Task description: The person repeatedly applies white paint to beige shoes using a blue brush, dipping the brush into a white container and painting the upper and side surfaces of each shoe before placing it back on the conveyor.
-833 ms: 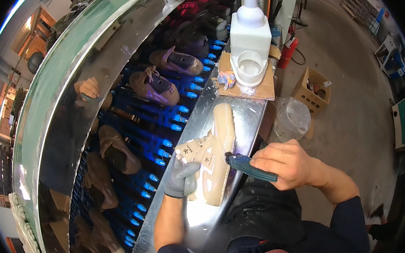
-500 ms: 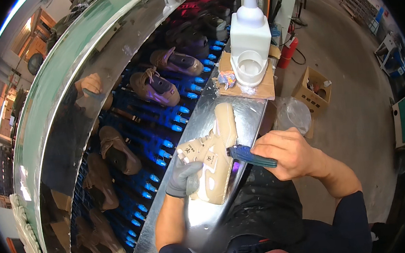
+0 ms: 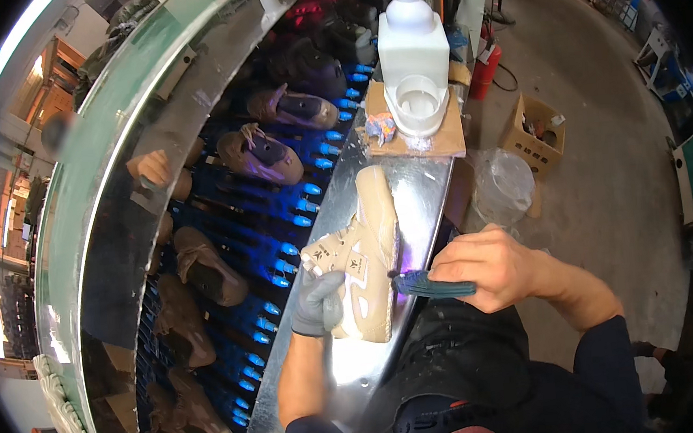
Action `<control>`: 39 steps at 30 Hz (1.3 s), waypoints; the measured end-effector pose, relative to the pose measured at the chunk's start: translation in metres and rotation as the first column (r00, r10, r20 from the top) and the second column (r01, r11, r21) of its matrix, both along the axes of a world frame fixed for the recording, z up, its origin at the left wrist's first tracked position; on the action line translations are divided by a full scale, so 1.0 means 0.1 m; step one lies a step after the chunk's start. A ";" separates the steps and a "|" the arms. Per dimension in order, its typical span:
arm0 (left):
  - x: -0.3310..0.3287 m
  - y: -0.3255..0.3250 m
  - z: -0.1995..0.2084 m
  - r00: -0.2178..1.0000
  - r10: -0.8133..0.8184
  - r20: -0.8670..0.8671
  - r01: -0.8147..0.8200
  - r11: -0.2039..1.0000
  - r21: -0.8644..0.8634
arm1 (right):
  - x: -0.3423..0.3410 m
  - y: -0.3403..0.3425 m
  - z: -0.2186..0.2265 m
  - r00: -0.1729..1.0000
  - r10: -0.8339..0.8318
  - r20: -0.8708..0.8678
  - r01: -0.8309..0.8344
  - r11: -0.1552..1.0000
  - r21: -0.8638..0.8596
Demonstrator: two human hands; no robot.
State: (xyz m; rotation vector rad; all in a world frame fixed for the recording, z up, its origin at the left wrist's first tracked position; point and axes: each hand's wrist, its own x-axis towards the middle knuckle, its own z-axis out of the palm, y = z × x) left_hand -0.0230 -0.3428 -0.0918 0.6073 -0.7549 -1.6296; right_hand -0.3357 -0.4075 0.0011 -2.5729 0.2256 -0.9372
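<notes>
A beige shoe (image 3: pixel 374 235) with pale trim lies tilted on its side over the metal ledge, its toe pointing away from me. My left hand (image 3: pixel 318 302), in a grey glove, grips it by the collar and tongue; the fingertips inside the shoe are hidden. Between the bare fingers and thumb of my right hand (image 3: pixel 493 266) is a small brush (image 3: pixel 441 285) with a dark blue-green handle. Its dark bristle end meets the shoe's lower side edge around the middle; I cannot tell whether it touches or hovers just off it.
Left of the metal ledge (image 3: pixel 332 187), brown shoes (image 3: pixel 260 156) sit on a blue-lit conveyor behind a clear-edged cover. A white bottle with a cup (image 3: pixel 414 56) stands on cardboard (image 3: pixel 444 137) beside a crumpled colourful lump (image 3: pixel 380 127). On the right are a plastic bag (image 3: pixel 503 184), carton (image 3: pixel 534 138) and fire extinguisher (image 3: pixel 483 71).
The brush has slid along the shoe's edge, away from the toe and toward the heel. My left hand keeps its hold on the shoe. The whole view has turned slightly.
</notes>
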 end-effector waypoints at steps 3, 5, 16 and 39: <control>-0.04 -0.03 0.04 0.997 0.029 -0.074 -0.030 0.999 -0.013 | -0.01 -0.10 -0.24 0.965 -0.046 0.256 -0.052 0.931 0.361; -0.06 -0.02 0.05 0.990 0.058 -0.132 -0.054 0.998 0.033 | 0.01 -0.07 -0.43 0.899 -0.195 0.391 -0.193 0.626 0.755; -0.20 0.02 0.19 0.958 0.061 -0.282 -0.047 0.997 0.058 | 0.03 0.05 -0.74 0.867 -0.169 0.470 -0.206 0.737 0.644; -0.16 -0.02 0.45 0.991 0.130 0.028 -0.128 0.990 -0.067 | -0.16 -0.15 -0.04 0.959 -0.065 0.275 0.012 0.981 0.191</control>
